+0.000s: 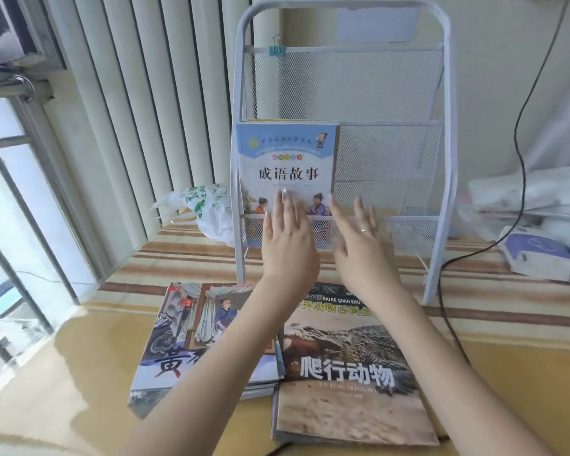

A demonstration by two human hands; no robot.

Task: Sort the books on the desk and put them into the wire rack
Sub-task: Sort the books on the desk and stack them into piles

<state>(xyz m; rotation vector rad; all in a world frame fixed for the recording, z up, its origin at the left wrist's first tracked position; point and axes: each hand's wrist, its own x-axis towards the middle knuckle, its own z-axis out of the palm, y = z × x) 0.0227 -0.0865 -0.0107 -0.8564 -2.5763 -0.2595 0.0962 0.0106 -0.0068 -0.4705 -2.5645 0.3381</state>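
A white wire rack (441,166) stands upright at the back of the desk. A light blue book (287,159) stands in its lowest pocket, at the left side. My left hand (288,240) is raised in front of that book with straight fingers, its fingertips at the cover's lower part. My right hand (359,238), wearing a ring, hovers beside it with spread fingers and holds nothing. Two piles of books lie on the desk under my forearms: a blue-grey pile (178,343) on the left and a brown reptile book pile (349,390) on the right.
A crumpled plastic bag (208,209) lies left of the rack. White boxes and bundles (537,251) sit at the right with a black cable (448,311) running across the desk. Vertical blinds and a window fill the left side. A clip (276,50) hangs on the rack's top pocket.
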